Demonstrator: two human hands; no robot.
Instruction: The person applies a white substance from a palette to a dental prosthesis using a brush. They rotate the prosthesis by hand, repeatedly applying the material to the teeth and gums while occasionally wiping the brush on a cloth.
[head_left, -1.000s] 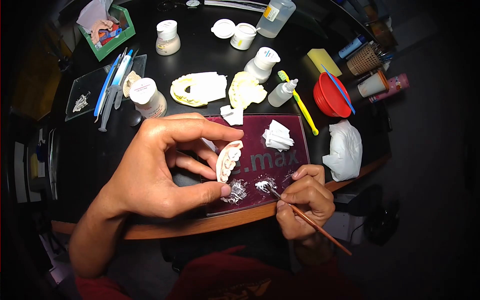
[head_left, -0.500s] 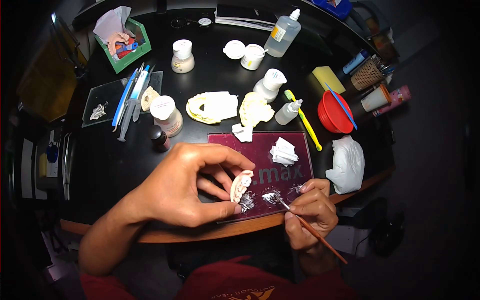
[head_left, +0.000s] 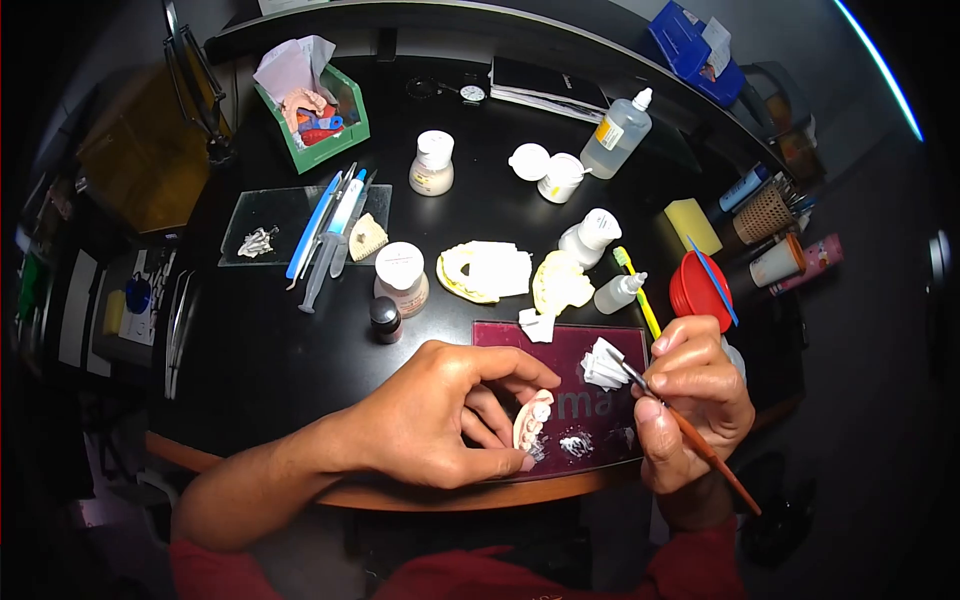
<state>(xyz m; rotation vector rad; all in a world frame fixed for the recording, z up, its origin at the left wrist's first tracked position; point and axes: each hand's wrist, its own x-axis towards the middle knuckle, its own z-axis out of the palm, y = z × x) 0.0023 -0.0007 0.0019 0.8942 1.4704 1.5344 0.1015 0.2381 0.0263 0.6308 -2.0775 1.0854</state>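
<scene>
My left hand point(head_left: 440, 415) pinches a small dental model point(head_left: 529, 424) between thumb and fingers, low over the dark red glass slab point(head_left: 500, 340). A white tooth shape shows on the model's upper part. In my right hand point(head_left: 695, 405) is a slim brush with a reddish-brown handle point(head_left: 712, 457). Its tip lies at a folded white tissue point(head_left: 603, 366) on the slab; whether it presses on the tissue is hard to tell. White paste smears point(head_left: 577, 445) lie on the slab between my hands.
Behind the slab stand yellow-white plaster models point(head_left: 562, 284), a lidded jar point(head_left: 402, 278), a dark small bottle point(head_left: 385, 320) and a dropper bottle point(head_left: 618, 292). A red bowl point(head_left: 697, 288) and toothbrush point(head_left: 648, 305) sit to the right. Farther left are a glass plate point(head_left: 262, 212) and green bin point(head_left: 335, 150).
My right hand has moved the brush up and away from the white paste to the tissue. The left hand still holds the model. The camera view has shifted, so the desk appears lower and further right.
</scene>
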